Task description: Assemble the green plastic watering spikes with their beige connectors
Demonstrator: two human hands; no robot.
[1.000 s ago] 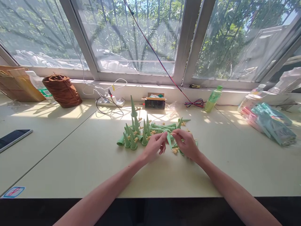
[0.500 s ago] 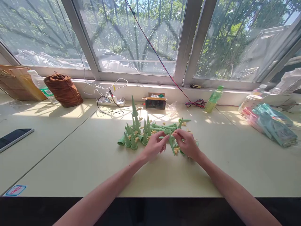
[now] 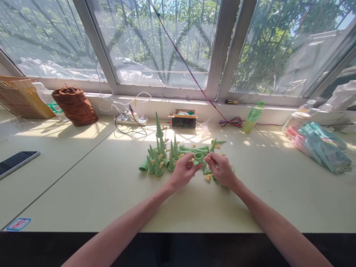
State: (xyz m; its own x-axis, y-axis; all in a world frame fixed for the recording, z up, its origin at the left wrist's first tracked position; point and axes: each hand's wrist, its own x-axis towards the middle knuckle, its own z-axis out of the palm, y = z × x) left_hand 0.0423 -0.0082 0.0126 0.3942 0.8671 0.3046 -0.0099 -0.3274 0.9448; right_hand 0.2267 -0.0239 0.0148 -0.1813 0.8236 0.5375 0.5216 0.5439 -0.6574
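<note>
My left hand grips a green plastic watering spike by its collar, with the round open end facing up toward me. Close beside its rim, my right hand is closed in a pinch; whatever its fingertips hold is too small to make out. Left of my hands, several green spikes stand point up. Behind my hands lie more green spikes on their sides. Small yellow valve pieces are scattered among them, some partly hidden by my hands.
A small open box stands by the window wall, near a power strip with cables. A green bottle and plastic packets lie to the right. At left are a phone and a brown bag.
The spike in my left hand has turned: its point hung toward me before, and now its open end faces me. My right hand has hardly moved.
</note>
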